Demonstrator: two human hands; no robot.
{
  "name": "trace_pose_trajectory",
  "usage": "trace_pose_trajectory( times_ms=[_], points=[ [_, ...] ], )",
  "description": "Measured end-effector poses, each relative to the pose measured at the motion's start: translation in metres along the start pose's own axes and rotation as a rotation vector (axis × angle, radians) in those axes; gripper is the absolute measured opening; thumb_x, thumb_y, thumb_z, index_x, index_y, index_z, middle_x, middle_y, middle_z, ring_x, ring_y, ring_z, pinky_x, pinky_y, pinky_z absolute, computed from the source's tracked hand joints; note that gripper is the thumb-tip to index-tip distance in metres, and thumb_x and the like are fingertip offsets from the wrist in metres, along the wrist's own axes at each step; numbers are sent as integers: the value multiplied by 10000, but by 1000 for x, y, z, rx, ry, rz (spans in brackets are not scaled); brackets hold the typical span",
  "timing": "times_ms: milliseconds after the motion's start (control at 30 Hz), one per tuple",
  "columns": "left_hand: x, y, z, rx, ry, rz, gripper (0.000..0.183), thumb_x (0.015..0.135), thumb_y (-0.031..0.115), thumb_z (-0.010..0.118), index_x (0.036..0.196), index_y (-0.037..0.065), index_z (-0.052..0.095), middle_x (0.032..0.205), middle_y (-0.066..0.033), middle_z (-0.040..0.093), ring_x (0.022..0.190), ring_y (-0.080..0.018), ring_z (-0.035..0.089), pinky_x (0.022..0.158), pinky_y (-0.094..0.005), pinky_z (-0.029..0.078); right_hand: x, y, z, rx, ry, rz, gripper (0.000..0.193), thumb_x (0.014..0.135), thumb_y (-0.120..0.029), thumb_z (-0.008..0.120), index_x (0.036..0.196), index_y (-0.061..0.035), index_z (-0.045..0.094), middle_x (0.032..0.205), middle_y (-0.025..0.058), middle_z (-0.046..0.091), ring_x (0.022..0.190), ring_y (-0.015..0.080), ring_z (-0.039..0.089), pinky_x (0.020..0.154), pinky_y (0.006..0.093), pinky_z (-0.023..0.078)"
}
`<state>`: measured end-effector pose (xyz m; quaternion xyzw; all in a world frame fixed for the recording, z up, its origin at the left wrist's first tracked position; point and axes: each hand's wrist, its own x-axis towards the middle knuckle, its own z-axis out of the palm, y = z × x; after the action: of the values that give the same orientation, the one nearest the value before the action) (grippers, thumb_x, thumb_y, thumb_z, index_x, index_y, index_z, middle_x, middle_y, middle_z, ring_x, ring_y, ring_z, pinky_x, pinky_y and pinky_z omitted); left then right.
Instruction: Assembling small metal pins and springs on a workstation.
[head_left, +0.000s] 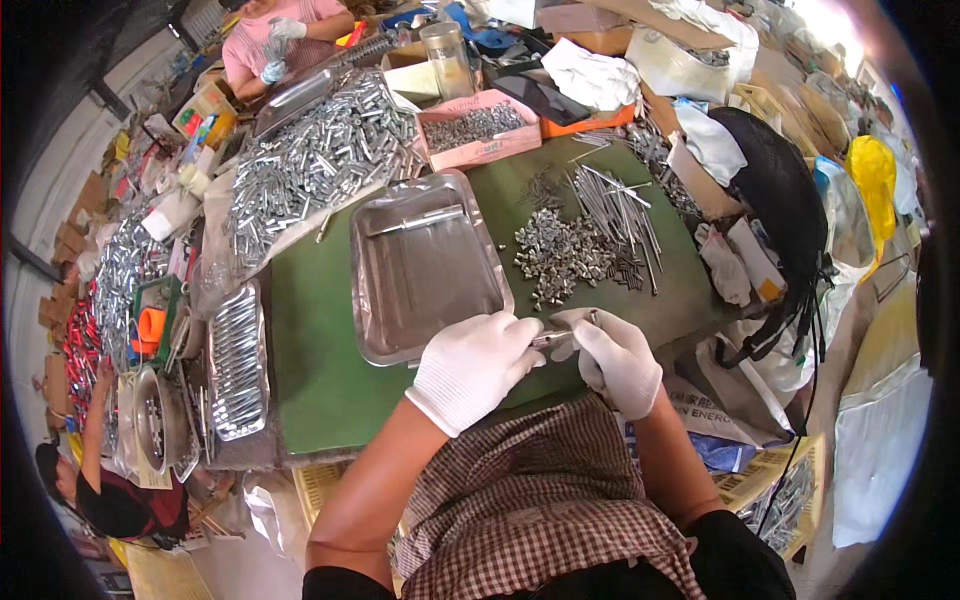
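Note:
My left hand (478, 366), in a white knit glove, closes on one end of a small silvery metal cylinder (546, 340). My right hand (612, 358), gloved alike, pinches the other end, so the fingers cover most of the piece. Both hands are over the front edge of a green mat (310, 380). Just beyond my left hand lies a shallow metal tray (363, 300) with a metal rod-like piece (420, 220) near its far end. Past my right hand are a heap of small metal fittings (560, 258) and a bundle of thin metal rods (620, 215).
A large pile of metal tubes (320, 150) lies at the far left, beside a pink box (480, 130) of small parts. A narrower tray (238, 365) holds rows of metal pieces. A black bag (770, 180) sits at right. Co-workers (280, 35) work at the far left and lower left.

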<state>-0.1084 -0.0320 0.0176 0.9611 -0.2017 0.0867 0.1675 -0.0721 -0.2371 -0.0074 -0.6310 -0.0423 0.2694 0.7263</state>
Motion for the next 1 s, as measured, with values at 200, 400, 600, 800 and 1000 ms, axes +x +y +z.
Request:
trace_pose_trajectory(
  times_ms=[200,400,600,800,1000],
  points=[
    [-11,4,10,-107,88,-11,278,837,204,679,1111,164,658,795,-66,584,740,-251,634,653,-373,520,2,-1,0,-391,123,-10,279,968,-254,575,842,-16,648,680,6,611,590,64,511,562,243,419],
    [-13,9,19,-163,144,-12,277,832,171,675,1108,191,660,774,-65,576,675,-261,617,611,-380,512,-1,1,-1,-348,138,2,265,960,-232,575,823,-10,621,665,10,594,565,60,484,530,225,383],
    [-19,19,29,-67,149,-69,230,833,150,652,1055,207,661,728,-70,535,612,-262,589,555,-379,488,21,14,-29,-851,276,-534,179,935,-173,599,899,-14,672,770,82,637,721,168,610,669,308,479],
    [-19,36,38,213,27,-186,231,853,218,637,1080,253,655,749,-82,486,526,-250,566,460,-394,462,76,-20,-35,-1253,204,-675,112,865,-150,618,965,-113,653,953,124,612,862,341,627,751,432,508],
    [-18,35,36,188,-24,-224,245,864,227,625,1105,271,640,737,-75,494,515,-252,576,460,-389,474,75,-25,-35,-1438,117,-604,98,869,-166,616,941,-99,615,974,137,602,878,345,624,759,451,504]
  ],
)
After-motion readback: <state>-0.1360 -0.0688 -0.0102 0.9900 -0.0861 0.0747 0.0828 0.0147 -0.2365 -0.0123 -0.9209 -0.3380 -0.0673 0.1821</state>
